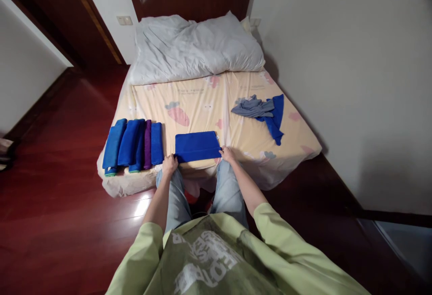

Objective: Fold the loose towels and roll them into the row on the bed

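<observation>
A blue towel (196, 145) lies folded flat near the foot edge of the bed. My left hand (169, 164) is closed on its near left corner. My right hand (227, 153) is closed on its near right corner. To the left lies a row of folded towels (133, 144), mostly blue with one purple, side by side. An unfolded blue towel (276, 117) and a grey cloth (254, 107) lie crumpled together at the right side of the bed.
The mattress (205, 101) has a pale yellow carrot-print sheet. A white duvet (195, 47) is bunched at the head. A white wall runs along the right. Dark red wooden floor (50, 187) surrounds the bed's left and foot.
</observation>
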`<state>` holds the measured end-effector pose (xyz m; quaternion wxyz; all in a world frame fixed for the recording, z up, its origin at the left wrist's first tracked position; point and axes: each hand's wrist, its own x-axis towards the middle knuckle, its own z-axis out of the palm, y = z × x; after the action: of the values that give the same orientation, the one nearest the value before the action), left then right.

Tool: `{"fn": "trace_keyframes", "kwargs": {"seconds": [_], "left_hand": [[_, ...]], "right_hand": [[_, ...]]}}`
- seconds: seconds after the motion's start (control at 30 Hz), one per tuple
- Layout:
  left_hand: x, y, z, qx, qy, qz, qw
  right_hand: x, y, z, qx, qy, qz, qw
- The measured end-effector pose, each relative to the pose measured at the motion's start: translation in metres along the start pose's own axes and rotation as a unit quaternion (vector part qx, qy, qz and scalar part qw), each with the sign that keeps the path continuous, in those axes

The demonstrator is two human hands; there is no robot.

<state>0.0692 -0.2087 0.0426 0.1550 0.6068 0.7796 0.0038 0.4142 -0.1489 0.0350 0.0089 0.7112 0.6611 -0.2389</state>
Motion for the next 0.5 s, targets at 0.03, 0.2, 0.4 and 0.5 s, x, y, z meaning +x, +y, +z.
{"fn": "trace_keyframes", "kwargs": {"seconds": [0.03,0.2,0.4,0.5], "left_hand": [[-0.0003,0.0001,0.0,0.0,-0.001,-0.002,1.0],[0.0006,0.0,0.0005,-0.002,-0.01,-0.008,1.0],[0.0033,-0.0016,0.003,-0.012,0.0,-0.01,1.0],[0.0035,-0.0028,0.0053,-0.024,0.01,-0.003,1.0]], "right_hand": [[0.0003,0.0,0.0003,0.0,-0.001,-0.001,1.0],[0.0006,0.0001,0.0014,-0.003,0.005,-0.003,1.0],[-0.0002,-0.001,0.0014,-0.008,0.018,-0.01,1.0],[-0.0025,-0.0019,0.0019,0.001,0.032,-0.015,0.999]]}}
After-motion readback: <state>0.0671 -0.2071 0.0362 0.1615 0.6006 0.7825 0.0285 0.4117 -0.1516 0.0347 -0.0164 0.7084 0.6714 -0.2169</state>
